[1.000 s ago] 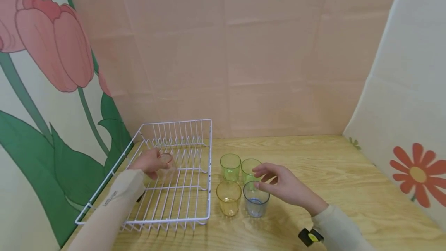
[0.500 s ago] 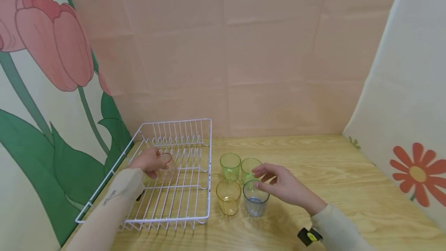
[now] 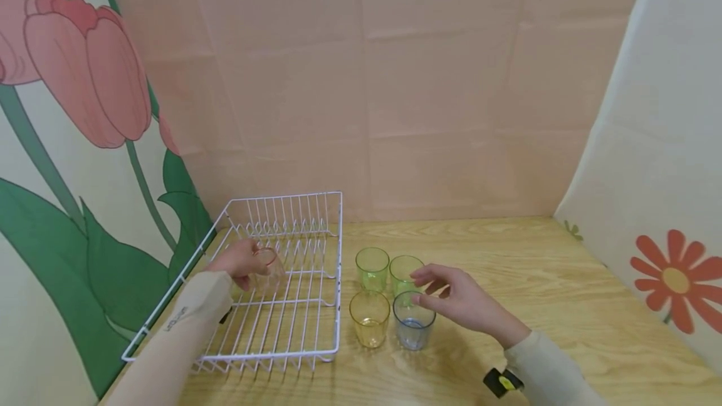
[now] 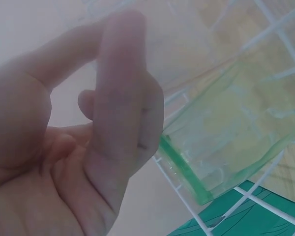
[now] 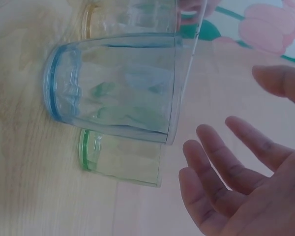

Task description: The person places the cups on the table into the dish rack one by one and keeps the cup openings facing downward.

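In the head view my left hand [image 3: 239, 262] pinches the rim of a clear pinkish glass tumbler [image 3: 272, 277] inside a white wire dish rack [image 3: 337, 281]. The left wrist view has thumb and fingers meeting at the faint tumbler, with a green-tinted tumbler [image 4: 221, 142] beside it in the rack. My right hand [image 3: 459, 298] hovers beside and above the rim of a blue tumbler [image 3: 414, 327], fingers loosely bent and holding nothing. That gap also shows in the right wrist view, between the blue tumbler [image 5: 118, 88] and my spread fingers.
An amber tumbler [image 3: 370, 324] and two green tumblers, one farther left [image 3: 373, 271] and one right [image 3: 403, 274], stand upright near the blue one. The rack occupies the left of the wooden table [image 3: 507, 255]. Cloth walls [image 3: 440, 111] close off the back and sides.
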`<state>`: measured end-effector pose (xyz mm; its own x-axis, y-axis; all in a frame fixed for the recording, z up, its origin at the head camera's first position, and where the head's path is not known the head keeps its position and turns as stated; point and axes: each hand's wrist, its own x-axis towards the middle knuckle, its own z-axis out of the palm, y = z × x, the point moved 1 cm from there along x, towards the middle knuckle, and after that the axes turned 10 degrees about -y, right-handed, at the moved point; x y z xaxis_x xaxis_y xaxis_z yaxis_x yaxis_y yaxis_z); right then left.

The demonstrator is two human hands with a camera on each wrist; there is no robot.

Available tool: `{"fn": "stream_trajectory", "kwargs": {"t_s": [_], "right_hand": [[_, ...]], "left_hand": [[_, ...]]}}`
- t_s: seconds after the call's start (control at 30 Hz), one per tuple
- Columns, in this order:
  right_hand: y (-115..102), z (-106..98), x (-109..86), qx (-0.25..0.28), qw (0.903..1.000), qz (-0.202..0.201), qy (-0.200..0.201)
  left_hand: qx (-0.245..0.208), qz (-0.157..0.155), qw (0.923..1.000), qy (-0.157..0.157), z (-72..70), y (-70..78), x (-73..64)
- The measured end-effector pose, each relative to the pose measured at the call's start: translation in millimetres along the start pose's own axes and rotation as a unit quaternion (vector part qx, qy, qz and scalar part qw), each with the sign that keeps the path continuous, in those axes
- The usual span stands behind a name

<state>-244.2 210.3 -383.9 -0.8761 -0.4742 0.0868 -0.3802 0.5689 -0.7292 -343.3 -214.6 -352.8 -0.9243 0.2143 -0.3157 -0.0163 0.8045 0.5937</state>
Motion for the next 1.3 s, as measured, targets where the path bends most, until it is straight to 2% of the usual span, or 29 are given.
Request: {"fn": "stream_trajectory", "kwargs": {"t_s": [0.17, 0.33, 0.47, 0.67, 0.73, 0.83, 1.1, 1.2, 1.3], "right_hand": [[0.4, -1.5, 1.1, -0.002, 0.9994, 0.032, 0.014], [4.4, -2.3, 3.4, -0.023, 0.9973, 0.061, 0.035], [9.0, -4.0, 9.1, -0.035, 0.9943, 0.084, 0.057], [23.3, -5.9, 27.9, -0.052, 0.989, 0.114, 0.078], [30.1, -5.5, 34.2, -0.062, 0.9871, 0.126, 0.077], [40.9, -4.2, 41.0, -0.058, 0.9848, 0.148, 0.07], [59.8, 0.5, 50.6, 0.022, 0.9811, 0.189, 0.031], [63.7, 3.1, 53.3, 0.034, 0.9788, 0.201, 0.023], [66.1, 5.5, 54.1, 0.036, 0.978, 0.204, 0.021]], "left_hand": [[-0.004, 0.023, 0.9997, -0.003, -4.7, 7.9, -10.2], [0.01, 0.052, 0.9986, 0.006, -6.4, 24.0, -21.8], [0.028, 0.068, 0.9972, 0.012, 0.6, 43.1, -33.3], [0.024, 0.085, 0.9961, 0.003, 21.1, 67.9, -53.6], [0.029, 0.094, 0.9951, 0.003, 27.9, 73.3, -58.1], [0.069, 0.105, 0.9921, 0.009, 36.6, 78.2, -62.6], [0.182, 0.114, 0.9755, 0.048, 48.9, 87.8, -68.0], [0.199, 0.113, 0.9724, 0.046, 52.3, 87.7, -68.0], [0.183, 0.118, 0.9756, 0.031, 54.9, 86.1, -66.8]]}}
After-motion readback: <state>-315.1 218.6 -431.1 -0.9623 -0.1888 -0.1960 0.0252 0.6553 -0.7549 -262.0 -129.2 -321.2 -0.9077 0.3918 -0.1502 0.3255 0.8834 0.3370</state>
